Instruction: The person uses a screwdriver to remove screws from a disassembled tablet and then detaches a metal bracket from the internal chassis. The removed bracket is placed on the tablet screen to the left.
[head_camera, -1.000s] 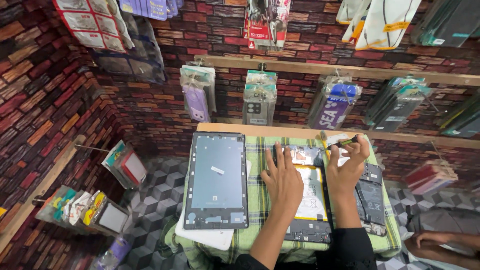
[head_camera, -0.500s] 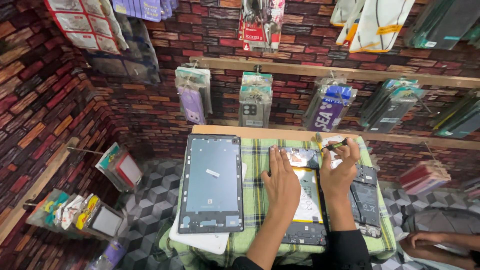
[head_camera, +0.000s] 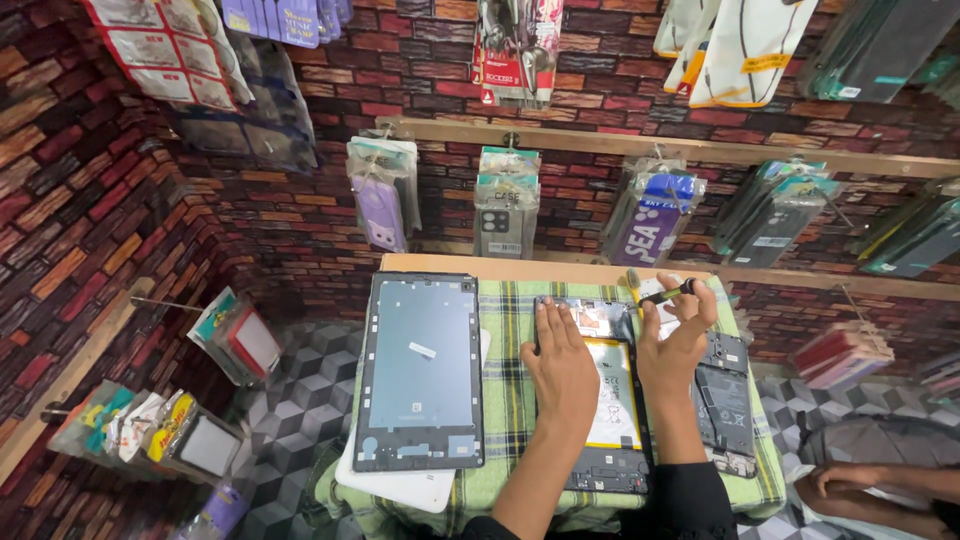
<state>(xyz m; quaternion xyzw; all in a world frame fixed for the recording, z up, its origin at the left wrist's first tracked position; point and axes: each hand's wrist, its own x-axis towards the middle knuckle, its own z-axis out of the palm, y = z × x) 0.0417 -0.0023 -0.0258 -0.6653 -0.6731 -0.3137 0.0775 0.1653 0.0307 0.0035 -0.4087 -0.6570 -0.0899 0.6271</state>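
Note:
My left hand lies flat, fingers together, on an opened tablet whose white battery and circuit parts show. My right hand hovers over the tablet's upper right edge and pinches a small dark tool between thumb and fingers. To the left lies a detached tablet back panel, grey-blue inside, on top of a white tablet. Another opened device lies to the right of my right hand.
All this sits on a small wooden table covered by a green checked cloth. Packaged phone cases hang from a wooden rail on the brick wall behind. Another person's hand shows at the lower right.
The camera view has shifted slightly; my hands stay on the opened tablet in much the same pose, the right hand still pinching the small tool.

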